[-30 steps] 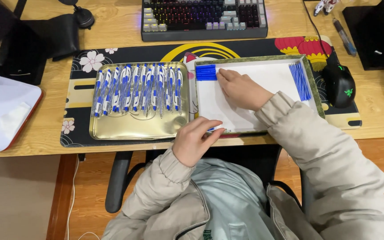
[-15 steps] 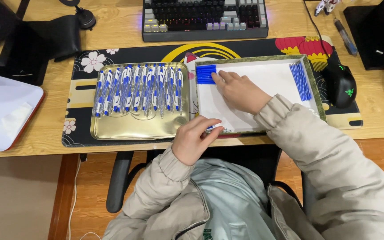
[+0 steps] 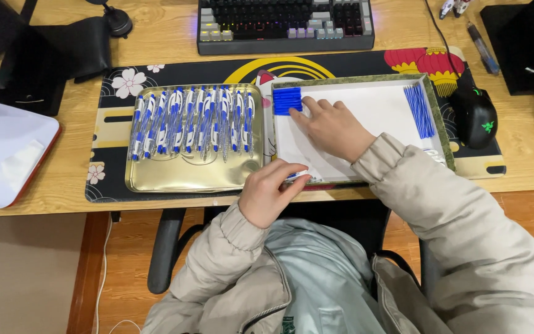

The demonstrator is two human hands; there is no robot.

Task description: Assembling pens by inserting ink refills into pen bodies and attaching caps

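left hand point(image 3: 267, 196): at near edge of white tray, thumb and fingers pinched together on a small blue-and-white pen part point(image 3: 296, 176); exact part too small to tell.
right hand point(image 3: 330, 127): flat inside white tray, palm down, fingers spread slightly apart, fingertips point(image 3: 298, 117) touching the stack of blue caps; nothing clamped.
blue caps point(image 3: 287, 100): short blue pieces stacked in far-left corner of white tray, just beside the right fingertips.
white tray point(image 3: 366, 93): shallow box, white floor, greenish rim, sitting on desk mat right of gold tray, touching or nearly touching it.
blue refills point(image 3: 419, 110): bundle of thin blue sticks lying along right side of white tray, well apart from both hands.
gold tray point(image 3: 186, 176): metal, rectangular, left of white tray; near half bare.
pens point(image 3: 193, 120): row of blue-and-white pens laid side by side across far half of gold tray.
desk mat point(image 3: 109, 133): dark, flower and lantern print, under both trays.
keyboard point(image 3: 285, 25): lit keys, beyond the mat.
mouse point(image 3: 475, 115): black, right of white tray, on the mat edge.
white pad point(image 3: 4, 154): red-edged, far left of desk.
sleeves: beige jacket on both arms.
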